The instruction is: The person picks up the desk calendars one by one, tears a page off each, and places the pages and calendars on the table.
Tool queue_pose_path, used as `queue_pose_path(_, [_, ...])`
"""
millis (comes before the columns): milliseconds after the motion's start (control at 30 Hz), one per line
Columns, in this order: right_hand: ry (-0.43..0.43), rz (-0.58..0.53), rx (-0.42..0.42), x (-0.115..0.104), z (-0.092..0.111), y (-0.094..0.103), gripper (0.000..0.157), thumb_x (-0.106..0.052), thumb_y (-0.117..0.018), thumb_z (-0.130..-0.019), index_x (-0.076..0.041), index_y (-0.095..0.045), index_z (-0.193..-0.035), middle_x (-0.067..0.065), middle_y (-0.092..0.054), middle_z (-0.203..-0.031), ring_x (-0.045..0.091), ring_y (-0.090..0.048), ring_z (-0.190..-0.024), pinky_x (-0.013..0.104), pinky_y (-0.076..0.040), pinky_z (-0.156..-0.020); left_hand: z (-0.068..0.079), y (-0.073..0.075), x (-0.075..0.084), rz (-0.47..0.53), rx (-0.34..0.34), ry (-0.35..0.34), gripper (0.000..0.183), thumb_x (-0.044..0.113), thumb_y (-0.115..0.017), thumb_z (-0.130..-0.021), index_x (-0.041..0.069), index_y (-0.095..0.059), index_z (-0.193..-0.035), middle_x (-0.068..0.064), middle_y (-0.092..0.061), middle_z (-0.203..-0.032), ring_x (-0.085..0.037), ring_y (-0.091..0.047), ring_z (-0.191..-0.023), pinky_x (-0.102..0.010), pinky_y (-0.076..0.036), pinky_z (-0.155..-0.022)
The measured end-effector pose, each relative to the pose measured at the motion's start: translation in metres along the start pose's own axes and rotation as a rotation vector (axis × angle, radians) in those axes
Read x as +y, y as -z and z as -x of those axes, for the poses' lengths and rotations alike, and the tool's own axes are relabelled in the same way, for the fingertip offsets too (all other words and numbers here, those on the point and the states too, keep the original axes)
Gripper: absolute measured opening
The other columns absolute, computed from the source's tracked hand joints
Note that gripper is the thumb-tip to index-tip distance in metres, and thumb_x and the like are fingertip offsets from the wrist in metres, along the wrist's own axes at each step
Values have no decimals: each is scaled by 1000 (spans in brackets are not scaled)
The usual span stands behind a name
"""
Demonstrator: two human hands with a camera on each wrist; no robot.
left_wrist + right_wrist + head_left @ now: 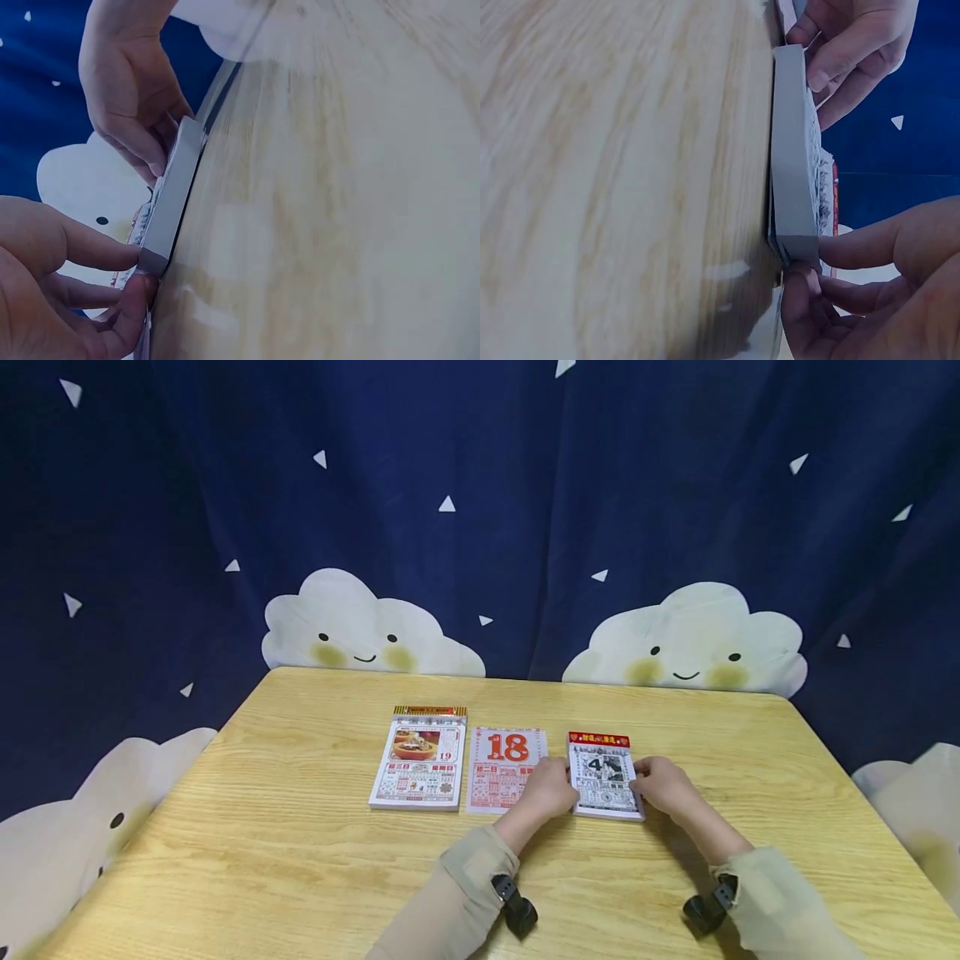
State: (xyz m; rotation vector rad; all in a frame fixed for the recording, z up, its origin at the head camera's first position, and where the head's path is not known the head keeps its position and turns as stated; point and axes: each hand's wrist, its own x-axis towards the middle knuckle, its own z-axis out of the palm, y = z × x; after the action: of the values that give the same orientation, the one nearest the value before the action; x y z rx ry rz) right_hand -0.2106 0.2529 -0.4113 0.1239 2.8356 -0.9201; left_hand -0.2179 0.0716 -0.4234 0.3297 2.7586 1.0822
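A small tear-off calendar [606, 777] with a red header and a black-and-white page showing a 4 lies on the wooden table, right of the middle. My left hand [550, 788] grips its left edge, thumb and fingers at the thick page block in the left wrist view. On the opposite side my right hand [666, 785] pinches the right edge. In the right wrist view, the thumb and fingers of that hand [877, 277] meet at the corner of the white block. A loose calendar sheet [504, 777] with a big red 18 lies partly behind my left hand.
Left of the loose sheet lies a larger tear-off calendar [418, 768], its top page showing a 19 and a food picture. The wooden table [300, 860] runs back to a dark blue curtain [510, 527] printed with clouds and white triangles.
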Motion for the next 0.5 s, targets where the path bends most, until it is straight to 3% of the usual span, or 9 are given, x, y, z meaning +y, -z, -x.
queue_pose_path(300, [-15, -101, 70, -6, 7, 0, 38, 0, -50, -80, 17, -45, -113, 16, -52, -88, 25, -48, -80, 25, -39, -61, 5, 0, 1, 109, 87, -20, 53, 2, -61, -69, 1, -54, -122, -14, -58, -102, -24, -55, -91, -33, -48, -78])
queue_pose_path(500, [3, -134, 127, -12, 9, 1, 40, -1, -50, -78, 16, -44, -114, 17, -51, -88, 25, -49, -80, 24, -39, -60, 5, 1, 1, 258, 124, -10, 51, 3, -61, -73, 4, -51, -124, -9, -63, -98, -15, -57, -76, -25, -48, -66])
